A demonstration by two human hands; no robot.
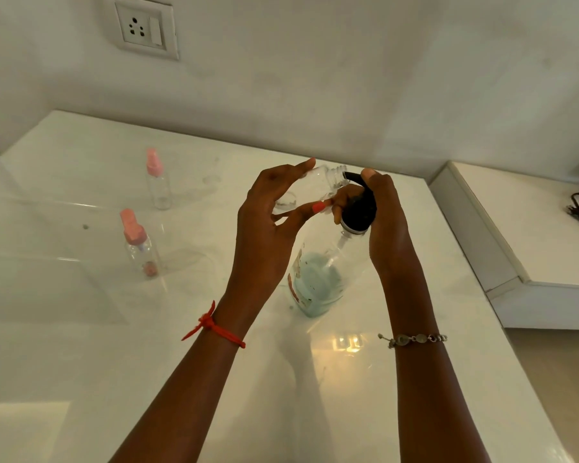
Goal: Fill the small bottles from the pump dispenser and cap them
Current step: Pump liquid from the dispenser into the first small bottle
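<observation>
Filling step, frame centre: my left hand (268, 225) grasps uncapped small bottle (325, 180), mouth at nozzle (350, 177); right hand (386, 225) clasps head of pump dispenser (318, 282). Next: press down, mouth aligned

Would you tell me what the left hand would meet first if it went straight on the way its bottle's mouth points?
Most likely the black nozzle of the pump dispenser, just beyond the small bottle, under the right hand; depth is unclear.

Knotted red thread (213, 328) on left wrist; metal chain bracelet (414, 338) on right; coral-painted fingernail (318, 206)
</observation>
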